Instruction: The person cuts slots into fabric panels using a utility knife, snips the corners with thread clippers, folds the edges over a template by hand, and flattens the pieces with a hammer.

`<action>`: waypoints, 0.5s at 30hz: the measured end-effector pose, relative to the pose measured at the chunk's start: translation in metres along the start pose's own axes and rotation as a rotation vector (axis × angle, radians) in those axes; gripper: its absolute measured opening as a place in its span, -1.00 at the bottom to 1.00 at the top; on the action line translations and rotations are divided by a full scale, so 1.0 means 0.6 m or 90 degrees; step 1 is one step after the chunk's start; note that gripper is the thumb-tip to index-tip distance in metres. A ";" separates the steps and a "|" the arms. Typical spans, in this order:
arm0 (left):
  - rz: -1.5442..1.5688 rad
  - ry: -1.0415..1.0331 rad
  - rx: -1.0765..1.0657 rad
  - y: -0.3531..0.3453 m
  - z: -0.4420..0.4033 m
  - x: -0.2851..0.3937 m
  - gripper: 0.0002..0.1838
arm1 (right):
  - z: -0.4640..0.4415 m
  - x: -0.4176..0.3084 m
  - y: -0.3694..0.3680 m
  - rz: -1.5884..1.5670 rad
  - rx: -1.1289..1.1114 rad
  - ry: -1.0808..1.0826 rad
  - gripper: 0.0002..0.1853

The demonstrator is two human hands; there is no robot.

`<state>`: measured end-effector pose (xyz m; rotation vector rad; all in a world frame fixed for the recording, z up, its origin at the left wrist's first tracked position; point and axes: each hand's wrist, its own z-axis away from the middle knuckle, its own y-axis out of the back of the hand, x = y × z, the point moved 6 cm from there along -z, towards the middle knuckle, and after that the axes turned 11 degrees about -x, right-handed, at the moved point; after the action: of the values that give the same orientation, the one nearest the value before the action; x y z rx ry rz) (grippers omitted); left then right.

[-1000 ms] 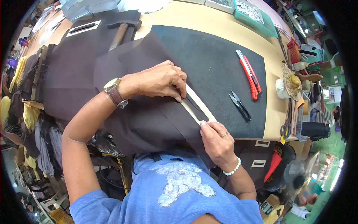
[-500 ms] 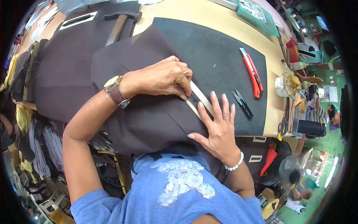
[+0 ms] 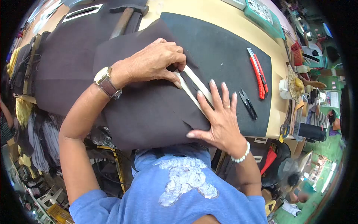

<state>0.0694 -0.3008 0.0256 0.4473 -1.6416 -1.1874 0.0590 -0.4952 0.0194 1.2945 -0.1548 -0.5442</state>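
A large piece of dark brown fabric point(image 3: 149, 119) lies in front of me. A long slot in it is bordered by two pale strips point(image 3: 196, 83). At the slot's far left end, my left hand point(image 3: 156, 61) has its fingers curled on the fabric, thumb on the near side and forefinger on the far side. Its fingertips partly hide that end. My right hand point(image 3: 222, 125) lies flat with fingers spread, pressing the fabric at the slot's near right end. A short dark slit or crease shows beside its thumb.
On the black mat point(image 3: 223, 48) lie a red utility knife point(image 3: 258, 72) and black thread snips point(image 3: 248, 104). A hammer point(image 3: 123, 20) rests on fabric at the back left. A teal basket point(image 3: 264, 18) stands at the back right, a white tub point(image 3: 285, 89) at the right edge.
My left hand has moved up and left along the slot, its thumb and forefinger farther apart. More of the pale strips shows. My right hand stays spread on the fabric; the view has shifted slightly.
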 end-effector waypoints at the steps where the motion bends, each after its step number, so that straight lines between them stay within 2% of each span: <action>1: -0.009 -0.013 0.010 -0.001 0.001 0.000 -0.63 | -0.018 -0.002 0.003 0.006 0.006 0.010 0.08; 7: -0.015 -0.017 0.045 0.002 0.008 -0.002 -0.59 | -0.097 -0.017 0.018 0.011 0.051 0.079 0.08; 13: -0.029 0.010 0.059 -0.003 0.024 0.001 -0.57 | -0.034 -0.004 0.013 0.028 -0.030 0.054 0.04; 15: -0.035 0.010 0.068 -0.004 0.026 0.006 -0.59 | -0.012 -0.002 0.024 0.015 -0.037 0.073 -0.06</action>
<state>0.0536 -0.2968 0.0254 0.5717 -1.6939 -1.1371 0.0652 -0.4862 0.0311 1.2624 -0.0598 -0.4500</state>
